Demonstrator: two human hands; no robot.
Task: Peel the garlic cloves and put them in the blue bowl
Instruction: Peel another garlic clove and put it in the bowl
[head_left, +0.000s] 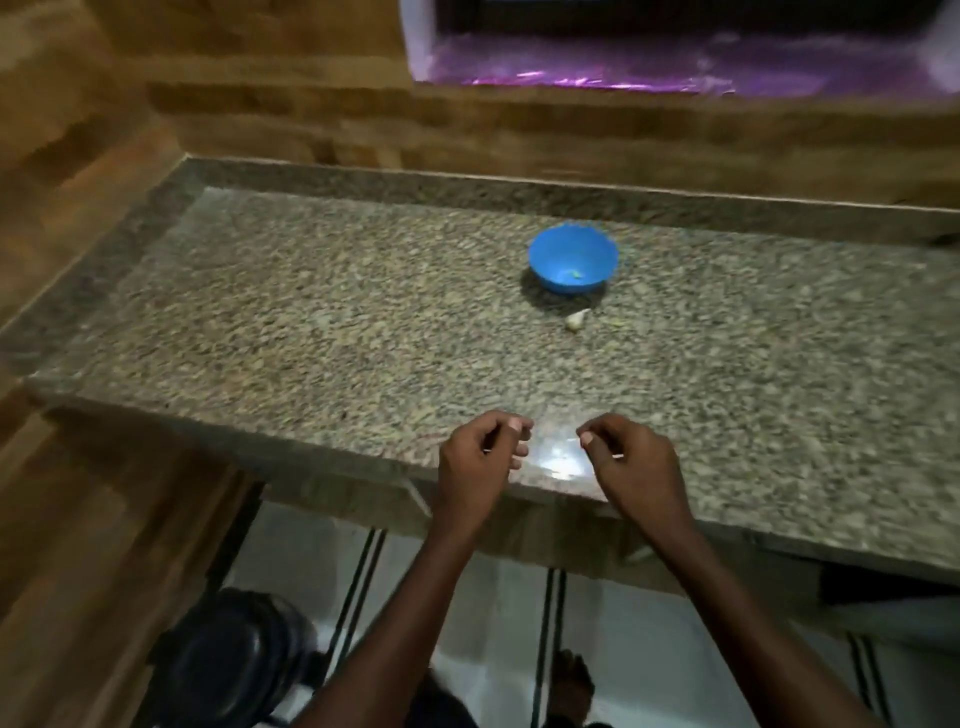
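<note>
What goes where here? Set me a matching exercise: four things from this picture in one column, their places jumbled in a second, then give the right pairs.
Things
1. blue bowl
2. garlic clove
3. left hand
4. right hand

Places
A. on the granite counter just in front of the bowl, nearer the person
B. over the counter's near edge, fingers curled, on the right of the pair
C. standing toward the back of the counter
D. over the counter's near edge, fingers curled, on the left of the pair

Pairs: 1-C, 2-A, 3-D, 4-B
</note>
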